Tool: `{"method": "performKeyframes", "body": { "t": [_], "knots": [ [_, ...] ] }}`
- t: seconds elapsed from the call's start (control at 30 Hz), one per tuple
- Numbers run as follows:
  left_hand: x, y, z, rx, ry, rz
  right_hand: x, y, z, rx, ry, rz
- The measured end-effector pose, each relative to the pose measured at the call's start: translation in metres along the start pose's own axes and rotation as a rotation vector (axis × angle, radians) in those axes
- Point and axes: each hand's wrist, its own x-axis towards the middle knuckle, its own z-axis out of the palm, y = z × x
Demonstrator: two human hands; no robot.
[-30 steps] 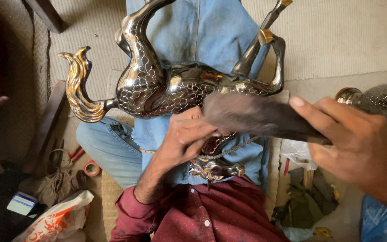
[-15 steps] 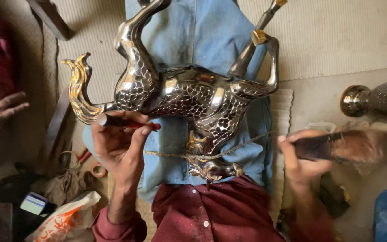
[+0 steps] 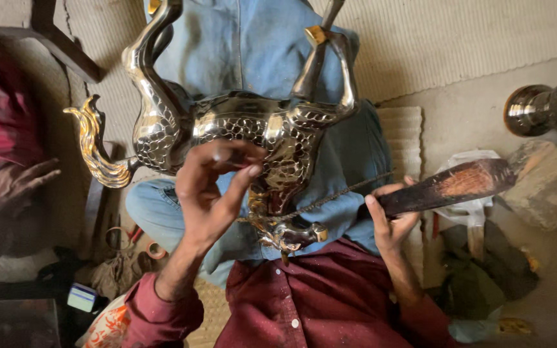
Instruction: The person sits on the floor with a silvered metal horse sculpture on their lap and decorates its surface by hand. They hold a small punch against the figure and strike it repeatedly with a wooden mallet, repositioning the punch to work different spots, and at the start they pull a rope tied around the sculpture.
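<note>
On lap: metal horse (image 3: pixel 253 129), L hand (image 3: pixel 211 193) touching, maybe.

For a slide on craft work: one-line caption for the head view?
Left hand touches a shiny metal horse upside down on the lap; right hand grips a dark wooden tool.

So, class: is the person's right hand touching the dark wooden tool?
Touching. The head view shows the right hand with fingers wrapped round the near end of the dark wooden tool, thumb on top, no gap visible.
</note>
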Motion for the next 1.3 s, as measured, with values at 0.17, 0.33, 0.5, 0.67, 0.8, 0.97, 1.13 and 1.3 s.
{"method": "performKeyframes", "body": {
  "t": [0.17, 0.33, 0.5, 0.67, 0.8, 0.97, 1.13, 1.3],
  "knots": [
    [0.026, 0.007, 0.022, 0.056, -0.131, -0.043, -0.001, -0.006, -0.004, 0.101, 0.0, 0.06],
    [0.053, 0.011, 0.04, 0.136, -0.29, -0.061, 0.0, -0.02, -0.019, -0.074, -0.046, 0.04],
    [0.069, 0.011, 0.057, 0.188, -0.452, -0.009, 0.0, -0.038, -0.029, 0.106, 0.052, 0.29],
    [0.076, 0.011, 0.066, 0.291, -0.626, 0.081, 0.003, -0.046, -0.038, 0.068, 0.012, 0.202],
    [0.084, 0.012, 0.067, 0.412, -0.714, 0.059, 0.005, -0.044, -0.046, 0.045, 0.007, 0.182],
    [0.092, 0.017, 0.07, 0.471, -0.747, 0.083, 0.015, -0.05, -0.06, -0.034, -0.01, 0.072],
    [0.096, 0.02, 0.071, 0.45, -0.792, 0.046, 0.029, -0.066, -0.071, -0.024, -0.004, 0.018],
    [0.092, 0.018, 0.068, 0.455, -0.815, 0.036, 0.034, -0.069, -0.073, 0.249, 0.071, 0.059]
  ]
}}
